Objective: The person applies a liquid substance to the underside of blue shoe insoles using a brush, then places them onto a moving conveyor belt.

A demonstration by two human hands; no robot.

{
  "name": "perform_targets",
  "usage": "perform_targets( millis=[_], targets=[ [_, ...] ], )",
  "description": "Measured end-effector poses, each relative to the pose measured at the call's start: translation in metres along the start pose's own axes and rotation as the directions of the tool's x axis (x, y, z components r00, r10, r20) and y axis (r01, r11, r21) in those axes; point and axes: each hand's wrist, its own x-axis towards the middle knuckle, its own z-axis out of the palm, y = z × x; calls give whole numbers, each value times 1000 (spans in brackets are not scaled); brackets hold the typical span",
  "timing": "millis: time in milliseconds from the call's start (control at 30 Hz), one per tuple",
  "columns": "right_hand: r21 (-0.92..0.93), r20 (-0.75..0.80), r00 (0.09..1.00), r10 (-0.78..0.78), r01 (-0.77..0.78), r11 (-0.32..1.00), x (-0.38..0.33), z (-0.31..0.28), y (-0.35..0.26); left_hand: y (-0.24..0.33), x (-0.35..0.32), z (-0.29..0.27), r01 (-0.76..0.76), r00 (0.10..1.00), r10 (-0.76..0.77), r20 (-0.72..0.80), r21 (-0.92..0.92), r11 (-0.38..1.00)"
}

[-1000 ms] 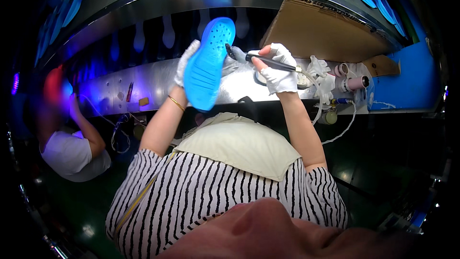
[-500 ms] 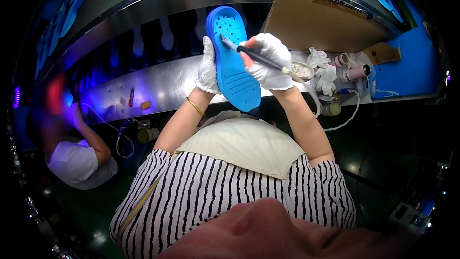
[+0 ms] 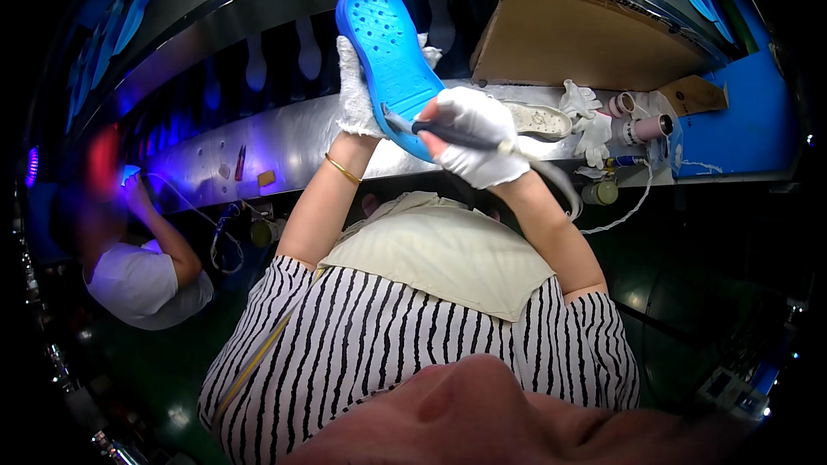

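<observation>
My left hand (image 3: 354, 96), in a white glove, holds a blue shoe sole (image 3: 392, 60) tilted above the metal bench; its fingertips come out past the sole's far edge. Small holes dot the far half of the sole, and grooves cross its nearer half. In my right hand (image 3: 484, 139), gloved with thumb and fingertip bare, is a dark-handled brush (image 3: 455, 134) with a pale hose trailing from its rear end. The brush tip touches the sole's near left part. My right hand covers the near right of the sole.
Behind the bench (image 3: 293, 151) stands a cardboard box (image 3: 586, 34). Right of my hands lie a pale sole-shaped piece (image 3: 541, 122), white gloves (image 3: 593, 133) and a pink cylinder (image 3: 650, 127). A yellow block (image 3: 266, 178) lies left. Farther left, another person (image 3: 146, 280) works.
The sole has moved up and left in my left hand, whose fingertips now show at its far side. My right hand has drawn the brush from the holed part down to the near end.
</observation>
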Motion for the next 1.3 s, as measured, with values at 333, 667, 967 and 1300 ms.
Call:
perform_targets(
  millis=[333,667,967,1300],
  targets=[
    [293,-177,974,141,-85,952,20,-31,13,-14,-39,47,-5,998,15,-63,152,988],
    [252,-153,988,-1,40,967,4,-9,7,-2,-13,44,-145,964,120,239,91,985],
    [590,35,969,246,-218,778,6,0,-1,8,-10,41,-213,967,191,170,122,969],
    [285,-27,998,-62,67,956,17,-19,10,23,-4,33,-119,978,102,181,87,989]
  ],
)
